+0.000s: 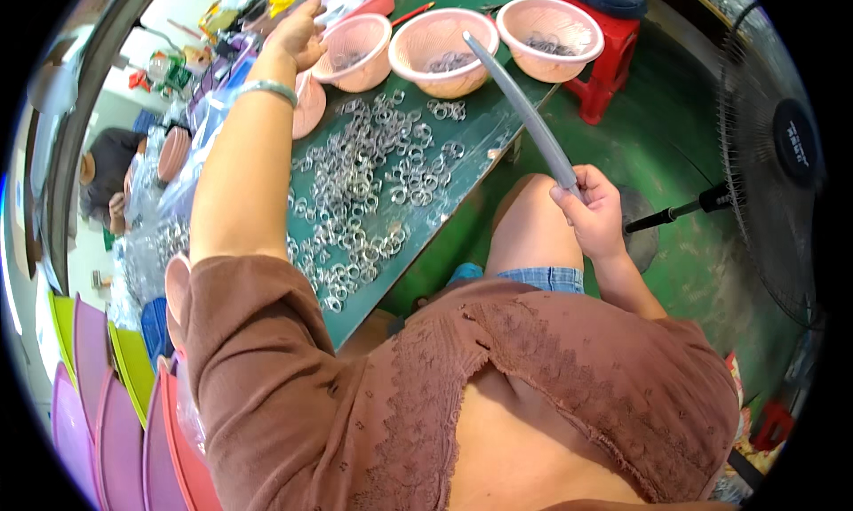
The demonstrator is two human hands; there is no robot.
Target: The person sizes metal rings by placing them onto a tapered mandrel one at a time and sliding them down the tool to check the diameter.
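My right hand [593, 211] is closed around the thick end of a grey tapered ring mandrel [529, 115], which slants up and leftward over my knee and the table edge. Stretched far out over the table, my left hand [300, 38] has its fingers apart, beside the leftmost pink bowl [378, 44]; nothing shows in it. Loose clear and silvery rings [355, 160] lie scattered on the green tabletop [426, 222]. More rings sit in that bowl, in the middle pink bowl [413, 80] and in the right-hand pink bowl [573, 65].
A black fan [746, 169] stands close on my right. Beyond the table's far corner is a red stool [604, 75] with a person on it. Purple, green and red plastic pieces [120, 422] stand at lower left. Plastic bags [151, 240] crowd the left side, near another person [111, 164].
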